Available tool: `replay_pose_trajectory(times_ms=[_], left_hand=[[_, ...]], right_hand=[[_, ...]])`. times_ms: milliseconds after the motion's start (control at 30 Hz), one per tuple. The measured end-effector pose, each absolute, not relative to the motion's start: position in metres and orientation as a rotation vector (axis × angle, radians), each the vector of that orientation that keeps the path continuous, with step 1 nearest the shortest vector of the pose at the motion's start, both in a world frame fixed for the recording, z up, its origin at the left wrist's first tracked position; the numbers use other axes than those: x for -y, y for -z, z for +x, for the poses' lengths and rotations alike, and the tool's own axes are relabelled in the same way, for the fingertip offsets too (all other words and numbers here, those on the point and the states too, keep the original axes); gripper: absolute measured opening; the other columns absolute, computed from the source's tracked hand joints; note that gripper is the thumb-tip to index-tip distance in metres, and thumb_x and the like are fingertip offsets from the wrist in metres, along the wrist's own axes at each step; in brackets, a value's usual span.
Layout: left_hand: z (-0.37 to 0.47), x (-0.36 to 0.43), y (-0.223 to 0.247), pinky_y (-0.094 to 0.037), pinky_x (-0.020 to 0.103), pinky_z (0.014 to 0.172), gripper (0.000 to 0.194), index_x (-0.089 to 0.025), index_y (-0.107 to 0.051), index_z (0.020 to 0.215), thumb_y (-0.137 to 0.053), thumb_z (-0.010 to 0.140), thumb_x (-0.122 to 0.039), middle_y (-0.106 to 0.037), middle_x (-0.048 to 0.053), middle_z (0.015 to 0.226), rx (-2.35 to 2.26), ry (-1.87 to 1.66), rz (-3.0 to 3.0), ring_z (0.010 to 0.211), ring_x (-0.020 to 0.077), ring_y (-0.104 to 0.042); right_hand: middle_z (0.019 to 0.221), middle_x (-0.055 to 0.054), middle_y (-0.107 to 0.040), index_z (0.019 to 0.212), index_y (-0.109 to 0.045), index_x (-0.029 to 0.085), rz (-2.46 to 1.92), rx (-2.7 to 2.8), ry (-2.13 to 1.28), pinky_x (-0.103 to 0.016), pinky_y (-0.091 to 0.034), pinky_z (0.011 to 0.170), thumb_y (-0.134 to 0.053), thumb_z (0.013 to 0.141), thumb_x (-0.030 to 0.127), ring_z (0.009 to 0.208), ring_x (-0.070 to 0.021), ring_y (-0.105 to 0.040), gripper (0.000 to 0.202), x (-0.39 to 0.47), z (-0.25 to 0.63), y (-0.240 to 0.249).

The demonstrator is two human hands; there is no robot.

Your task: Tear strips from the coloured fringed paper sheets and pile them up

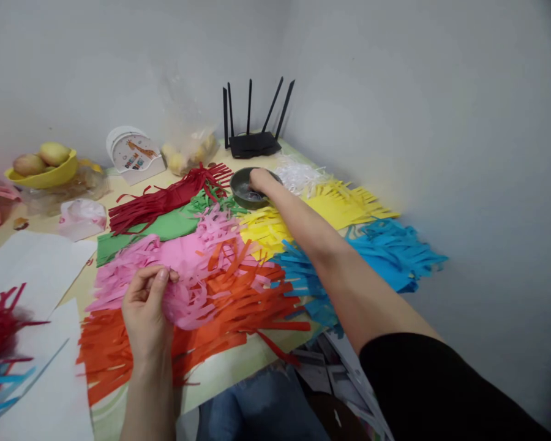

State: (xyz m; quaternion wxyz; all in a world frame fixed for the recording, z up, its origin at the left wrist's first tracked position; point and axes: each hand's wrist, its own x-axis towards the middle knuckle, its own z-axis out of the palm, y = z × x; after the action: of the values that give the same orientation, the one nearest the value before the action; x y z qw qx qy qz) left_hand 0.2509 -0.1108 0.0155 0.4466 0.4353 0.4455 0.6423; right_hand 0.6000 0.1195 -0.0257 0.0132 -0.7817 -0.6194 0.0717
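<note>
My left hand (147, 303) is raised over the fringed pink paper (179, 248), thumb and forefinger pinched together. What sits between those fingertips is too small to make out. My right arm stretches across the table, and my right hand (259, 181) dips into a dark round bowl (239, 191), where its fingertips are hidden. Around the bowl lie fringed papers: dark red (156, 205), green (165, 226), white (300, 174) and yellow (335, 208). Nearer to me are fringed orange paper (229, 306) and blue paper (390, 254).
A black router (254, 145) with upright antennas stands at the back. Left of it are a bag of yellowish items (190, 150), a giraffe-printed holder (135, 156) and a yellow fruit bowl (43, 177). White sheets (37, 263) and a red-and-blue fringed bundle (0, 343) lie at left.
</note>
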Motion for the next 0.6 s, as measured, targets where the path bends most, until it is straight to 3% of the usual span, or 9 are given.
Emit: replay_pose_trajectory(times_ms=[133,267,433,533,600], left_hand=[[0.251,0.109,-0.014,-0.052,0.020,0.067,0.020,-0.017,-0.071,0.079,-0.084,0.071,-0.030,-0.069,-0.001,0.068,-1.093,-1.606,1.081,0.064,0.0095,-0.064],[0.251,0.110,-0.012,-0.053,0.020,0.067,0.019,-0.017,-0.073,0.082,-0.085,0.071,-0.028,-0.071,-0.001,0.070,-1.071,-1.599,1.044,0.065,0.0097,-0.066],[0.252,0.114,-0.012,-0.054,0.021,0.070,0.018,-0.018,-0.073,0.084,-0.084,0.074,-0.028,-0.073,0.000,0.072,-1.062,-1.608,1.076,0.069,0.0114,-0.070],[0.253,0.118,-0.015,-0.056,0.024,0.073,0.018,-0.018,-0.073,0.084,-0.082,0.075,-0.030,-0.073,0.001,0.075,-1.075,-1.597,1.151,0.072,0.0139,-0.072],[0.254,0.122,-0.020,-0.056,0.026,0.074,0.017,-0.017,-0.073,0.083,-0.082,0.076,-0.030,-0.073,0.002,0.074,-1.058,-1.587,1.214,0.072,0.0147,-0.071]], right_hand=[[0.119,-0.015,-0.071,0.106,-0.071,0.008,-2.376,1.863,-0.251,-0.045,-0.049,0.107,-0.070,0.090,0.023,0.117,-0.0260,-0.065,0.022,-0.115,0.597,0.024],[0.100,-0.020,-0.076,0.098,-0.075,0.002,-2.232,1.764,-0.302,-0.039,-0.051,0.102,-0.065,0.086,0.010,0.109,-0.0315,-0.069,0.017,-0.101,0.599,0.007],[0.105,-0.012,-0.076,0.124,-0.065,0.008,-1.797,1.688,-0.457,-0.028,-0.058,0.087,-0.055,0.095,0.016,0.093,-0.0167,-0.074,0.032,-0.046,0.557,-0.032],[0.088,-0.006,-0.076,0.095,-0.072,0.014,-1.130,1.527,-0.892,-0.029,-0.060,0.075,-0.072,0.084,0.026,0.076,-0.0156,-0.073,0.016,0.020,0.500,-0.050],[0.077,-0.001,-0.073,0.086,-0.073,0.018,-0.924,1.481,-1.052,-0.028,-0.059,0.067,-0.080,0.076,0.032,0.065,-0.0134,-0.069,0.019,0.068,0.461,-0.057]])
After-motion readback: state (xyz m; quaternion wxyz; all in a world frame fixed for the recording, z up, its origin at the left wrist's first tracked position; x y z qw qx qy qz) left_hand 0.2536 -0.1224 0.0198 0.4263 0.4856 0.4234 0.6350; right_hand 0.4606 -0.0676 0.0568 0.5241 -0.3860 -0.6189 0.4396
